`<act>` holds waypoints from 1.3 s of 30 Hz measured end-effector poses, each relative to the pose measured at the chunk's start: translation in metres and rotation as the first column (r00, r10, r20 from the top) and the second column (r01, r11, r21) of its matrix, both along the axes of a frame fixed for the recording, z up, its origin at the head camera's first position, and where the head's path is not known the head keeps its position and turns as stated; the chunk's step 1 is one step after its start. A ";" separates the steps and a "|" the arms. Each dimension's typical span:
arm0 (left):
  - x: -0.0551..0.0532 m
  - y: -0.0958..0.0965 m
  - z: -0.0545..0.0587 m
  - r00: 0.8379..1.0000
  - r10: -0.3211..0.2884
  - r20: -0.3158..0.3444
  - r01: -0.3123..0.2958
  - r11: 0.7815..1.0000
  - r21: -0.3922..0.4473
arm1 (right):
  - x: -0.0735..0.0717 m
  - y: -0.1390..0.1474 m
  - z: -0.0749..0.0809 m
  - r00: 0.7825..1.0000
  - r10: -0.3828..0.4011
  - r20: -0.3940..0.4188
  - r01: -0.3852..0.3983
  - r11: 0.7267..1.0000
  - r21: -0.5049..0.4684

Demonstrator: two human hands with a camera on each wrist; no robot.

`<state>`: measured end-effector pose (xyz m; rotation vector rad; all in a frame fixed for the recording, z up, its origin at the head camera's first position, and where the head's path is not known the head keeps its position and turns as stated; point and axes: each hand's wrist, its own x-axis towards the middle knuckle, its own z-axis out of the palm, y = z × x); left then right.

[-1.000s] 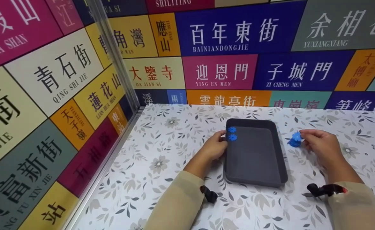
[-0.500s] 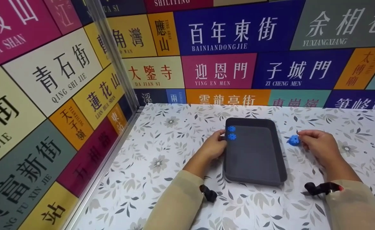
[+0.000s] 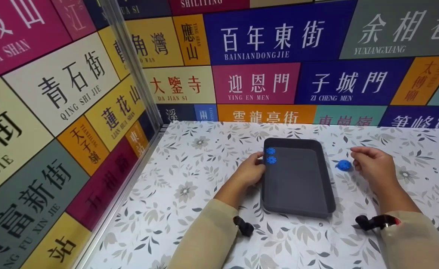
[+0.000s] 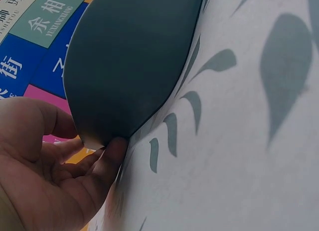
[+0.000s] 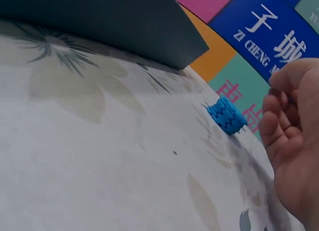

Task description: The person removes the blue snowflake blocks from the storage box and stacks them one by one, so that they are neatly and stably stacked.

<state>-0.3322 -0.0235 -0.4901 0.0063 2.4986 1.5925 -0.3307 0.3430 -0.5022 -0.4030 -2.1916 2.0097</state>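
A dark grey tray (image 3: 297, 186) lies on the table, with two blue gear-shaped discs (image 3: 271, 160) one above the other at its upper left inside. My left hand (image 3: 250, 170) holds the tray's left side; in the left wrist view its thumb and fingers pinch the tray's corner (image 4: 99, 139). Right of the tray stands a small stack of blue gear-shaped discs (image 3: 343, 165). Beside the stack is my right hand (image 3: 375, 164), its fingers loosely bent with nothing visible between them. The right wrist view shows the stack (image 5: 227, 115) standing apart from those fingers.
A white cloth with a grey leaf pattern (image 3: 189, 231) covers the table. Walls of coloured street-name panels (image 3: 258, 84) stand behind and to the left. A dark wrist camera (image 3: 368, 222) sits on the right sleeve, another (image 3: 244, 226) on the left.
My right hand had a blue disc at its fingertips over the stack; now its fingers are raised slightly away and the stack stands free. The left hand and tray have barely moved.
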 end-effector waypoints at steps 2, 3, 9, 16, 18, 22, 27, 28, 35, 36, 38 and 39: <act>0.000 0.001 0.000 1.000 0.004 0.002 -0.004 1.000 0.002 | 0.002 -0.008 0.005 0.996 0.007 -0.089 -0.017 0.994 -0.112; 0.000 0.001 0.000 1.000 0.005 0.006 -0.005 1.000 0.006 | 0.003 -0.012 0.007 0.992 0.021 -0.126 -0.039 0.989 -0.142; -0.002 -0.001 -0.001 1.000 -0.004 0.019 0.004 1.000 -0.002 | 0.004 -0.037 0.015 0.961 0.109 -0.253 -0.157 0.971 -0.178; -0.002 -0.002 -0.002 1.000 -0.015 0.009 0.015 1.000 0.008 | 0.005 -0.053 0.018 0.957 0.175 -0.232 -0.220 0.958 -0.183; -0.002 -0.003 -0.002 1.000 -0.013 0.007 0.013 1.000 0.008 | 0.006 -0.058 0.019 0.955 0.193 -0.226 -0.235 0.956 -0.175; -0.002 -0.002 -0.001 1.000 -0.015 0.007 0.015 1.000 0.006 | 0.009 -0.071 0.024 0.952 0.211 -0.220 -0.241 0.963 -0.120; -0.001 -0.003 0.000 1.000 -0.018 0.004 0.018 1.000 0.017 | 0.012 -0.093 0.033 0.948 0.251 -0.195 -0.250 0.968 0.033; -0.001 -0.003 0.000 1.000 -0.019 0.001 0.019 1.000 0.019 | 0.013 -0.097 0.034 0.948 0.257 -0.188 -0.250 0.966 0.063; -0.001 -0.003 0.000 1.000 -0.024 -0.003 0.024 0.998 0.054 | 0.019 -0.120 0.049 0.945 0.284 -0.160 -0.262 0.954 0.143; -0.001 -0.003 0.000 1.000 -0.023 0.001 0.023 0.998 0.056 | 0.020 -0.123 0.053 0.946 0.282 -0.160 -0.260 0.955 0.145; -0.001 -0.002 0.000 1.000 -0.019 0.008 0.019 0.998 0.055 | 0.021 -0.127 0.059 0.949 0.271 -0.159 -0.249 0.958 0.145; -0.001 -0.002 0.000 1.000 -0.016 0.011 0.015 0.998 0.054 | 0.021 -0.129 0.062 0.951 0.264 -0.159 -0.242 0.960 0.142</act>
